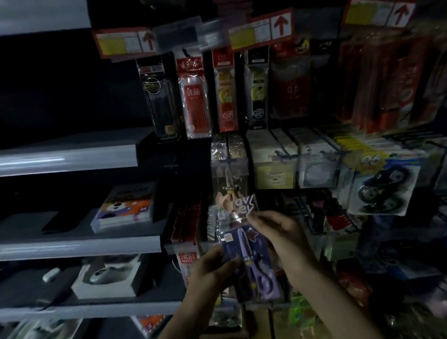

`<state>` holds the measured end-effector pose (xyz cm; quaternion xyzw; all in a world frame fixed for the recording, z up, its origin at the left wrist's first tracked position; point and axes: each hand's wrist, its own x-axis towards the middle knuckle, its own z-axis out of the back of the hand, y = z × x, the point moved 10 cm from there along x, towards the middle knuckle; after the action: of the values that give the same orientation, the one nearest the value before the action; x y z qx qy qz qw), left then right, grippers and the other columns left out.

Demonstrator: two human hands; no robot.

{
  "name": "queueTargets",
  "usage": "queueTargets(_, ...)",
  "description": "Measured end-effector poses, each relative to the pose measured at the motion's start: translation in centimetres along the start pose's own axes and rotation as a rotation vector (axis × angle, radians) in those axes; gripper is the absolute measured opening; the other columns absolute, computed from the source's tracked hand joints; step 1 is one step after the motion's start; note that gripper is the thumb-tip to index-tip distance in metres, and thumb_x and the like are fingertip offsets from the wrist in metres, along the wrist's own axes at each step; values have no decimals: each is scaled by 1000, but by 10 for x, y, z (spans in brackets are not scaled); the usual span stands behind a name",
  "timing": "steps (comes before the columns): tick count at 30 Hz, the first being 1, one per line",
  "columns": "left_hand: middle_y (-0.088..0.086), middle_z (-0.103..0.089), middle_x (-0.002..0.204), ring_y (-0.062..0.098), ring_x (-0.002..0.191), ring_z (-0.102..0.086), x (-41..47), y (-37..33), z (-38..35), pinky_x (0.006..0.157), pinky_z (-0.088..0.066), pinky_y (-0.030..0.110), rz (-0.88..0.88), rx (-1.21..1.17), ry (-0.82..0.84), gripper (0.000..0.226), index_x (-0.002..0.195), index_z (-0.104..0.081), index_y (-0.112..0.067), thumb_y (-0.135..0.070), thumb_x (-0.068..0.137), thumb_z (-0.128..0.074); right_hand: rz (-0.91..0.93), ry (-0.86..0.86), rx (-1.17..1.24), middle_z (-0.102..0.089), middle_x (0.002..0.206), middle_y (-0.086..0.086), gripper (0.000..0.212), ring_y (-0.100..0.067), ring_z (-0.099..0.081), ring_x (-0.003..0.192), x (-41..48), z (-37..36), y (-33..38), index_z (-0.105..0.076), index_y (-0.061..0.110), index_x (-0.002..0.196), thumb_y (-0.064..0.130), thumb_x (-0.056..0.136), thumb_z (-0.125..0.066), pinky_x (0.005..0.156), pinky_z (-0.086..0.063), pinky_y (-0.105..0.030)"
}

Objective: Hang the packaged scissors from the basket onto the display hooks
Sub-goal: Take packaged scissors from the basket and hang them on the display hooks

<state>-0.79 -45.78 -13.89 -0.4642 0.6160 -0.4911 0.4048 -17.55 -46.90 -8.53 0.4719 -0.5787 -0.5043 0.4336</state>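
Note:
A packaged pair of purple scissors (252, 264) on a dark blue card is held upright in front of the display. My left hand (212, 273) grips its left edge from below. My right hand (276, 232) pinches the pack's top right corner. Just above it hangs another clear scissors pack (232, 195) with pale handles and white lettering, on a display hook whose tip is hidden by a clear tag (229, 166). The basket is out of view.
Packs of pens (194, 96) hang in rows above, under red-and-yellow price tags (261, 29). Correction tape packs (383, 185) hang at right. Grey shelves (69, 247) at left carry boxes and a colourful booklet (125, 207).

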Motion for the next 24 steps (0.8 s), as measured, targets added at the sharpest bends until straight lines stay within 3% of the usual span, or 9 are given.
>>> queueTargets(3, 11, -79, 113, 28, 107, -75, 2, -8, -3, 86, -61, 33, -23, 47, 63, 24, 119, -71, -6, -18, 101, -62, 32, -37, 13, -80, 97, -4, 13, -28, -73, 102, 6, -2, 3, -78, 11, 102, 19, 92, -76, 85, -58, -36)
queueTargets(6, 8, -78, 115, 22, 109, -75, 9, -28, 2, 88, -60, 28, -100, 155, 60, 31, 122, -70, -7, -30, 102, -59, 59, -35, -16, -79, 95, -7, 7, -32, -73, 100, 13, -3, 1, -79, 17, 95, 23, 92, -77, 92, -57, -47)
queueTargets(9, 9, -78, 114, 24, 108, -76, 25, -51, 12, 88, -61, 30, -130, 165, 36, 31, 119, -69, -5, -31, 104, -61, 89, -32, -29, -78, 94, -8, 5, -35, -73, 98, 20, -6, 4, -79, 21, 90, 26, 92, -78, 92, -57, -50)
queueTargets(13, 11, -77, 96, 27, 89, -73, 42, -79, 25, 82, -58, 38, -203, 208, -41, 25, 99, -71, -1, -27, 97, -71, 119, -62, -30, -79, 91, -2, 7, -23, -74, 94, 26, -7, 14, -79, 19, 94, 25, 91, -78, 84, -57, -38)
queueTargets(16, 5, -75, 82, 16, 76, -70, 50, -88, 24, 71, -56, 29, -232, 251, -60, 19, 92, -72, -3, -21, 97, -72, 132, -79, -42, -79, 91, -4, 8, -22, -74, 92, 32, -8, 19, -78, 16, 95, 23, 92, -77, 81, -56, -33)
queueTargets(20, 2, -78, 88, 15, 80, -71, 57, -106, 28, 77, -56, 34, -261, 257, -118, 21, 105, -75, -5, -24, 96, -75, 139, -130, -95, -77, 93, -5, 10, -13, -69, 85, 36, -3, 25, -76, 14, 95, 24, 94, -75, 71, -51, -19)
queueTargets(24, 7, -79, 94, 19, 85, -72, 67, -133, 36, 80, -59, 34, -295, 215, -164, 20, 114, -74, -7, -17, 96, -76, 140, -171, -96, -74, 92, -1, 5, -11, -66, 85, 40, 4, 24, -73, 17, 93, 21, 95, -73, 71, -50, -21)
